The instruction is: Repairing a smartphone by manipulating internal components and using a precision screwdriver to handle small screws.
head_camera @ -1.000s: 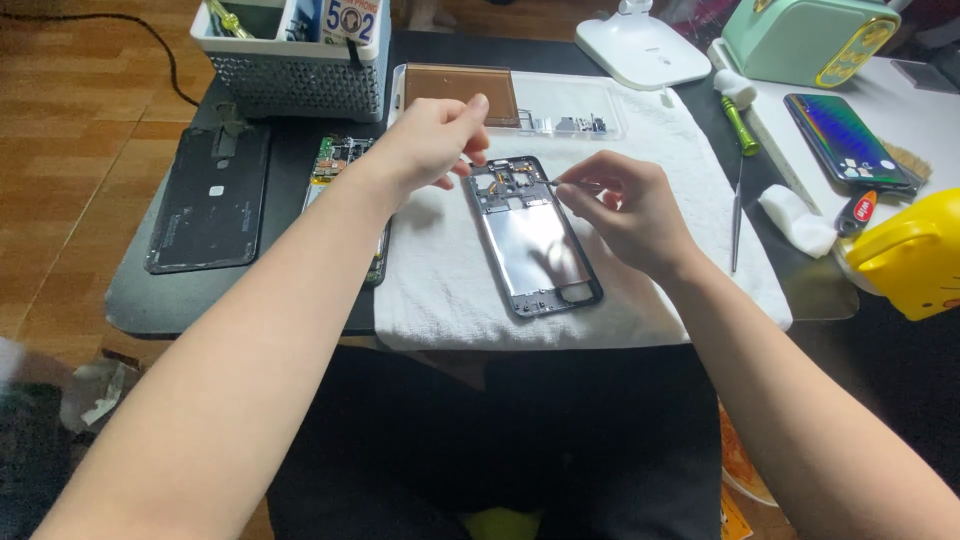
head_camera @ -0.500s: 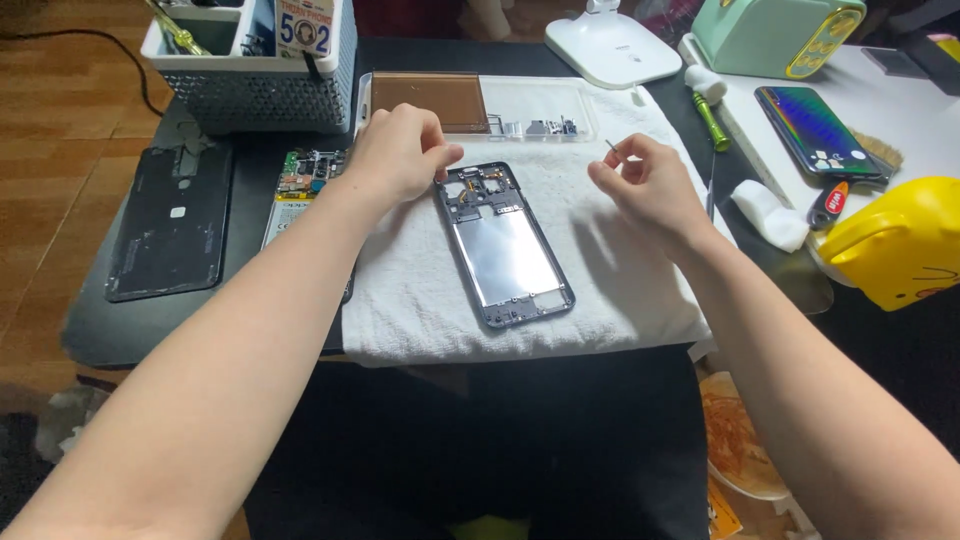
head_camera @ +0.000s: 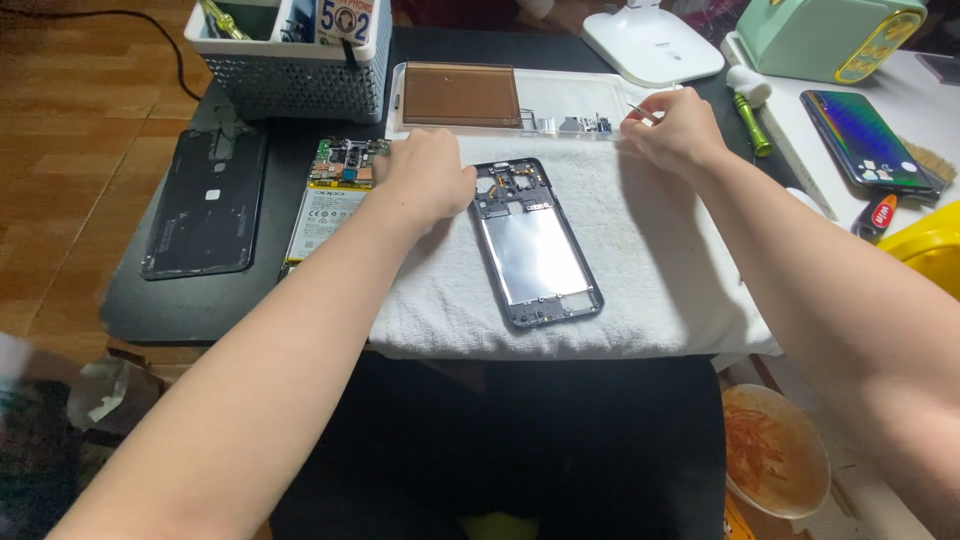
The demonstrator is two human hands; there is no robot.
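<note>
Head view shows a phone frame (head_camera: 535, 243) lying flat on a soft white towel (head_camera: 660, 270) on the worktop. The left hand (head_camera: 428, 178) rests beside its top corner, fingers curled, gripping nothing I can see. The right hand (head_camera: 672, 128) pinches thin metal tweezers (head_camera: 636, 109) over the clear parts tray (head_camera: 560, 100). Taking the phone apart seems in hand; picking tiny shiny pieces needs a gentle, steady pinch.

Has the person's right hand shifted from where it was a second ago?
Yes. The right hand has left the phone frame on the white towel and gone up to the clear parts tray.
</note>
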